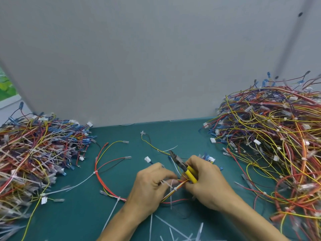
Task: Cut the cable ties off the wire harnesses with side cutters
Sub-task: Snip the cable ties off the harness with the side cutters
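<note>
Yellow-handled side cutters (184, 166) are sitting in the right hand (206, 181), grip clenched round the handles, blades pointing to 11 o'clock. The left hand (149, 186) grip is grasping the wire harness (95, 164) beside a white cable tie (175, 189), centre of the green tabletop (121, 214). A left pile (34, 153) is lying at 9 o'clock, a right pile (269, 145) at 3 o'clock, and loose ties (173, 228) at 6 o'clock.

Side cutters (182, 166) seemingly half-hidden in right hand (207, 186)

yellow-handled side cutters (184, 168) above white-tied harness (111, 178).
</note>
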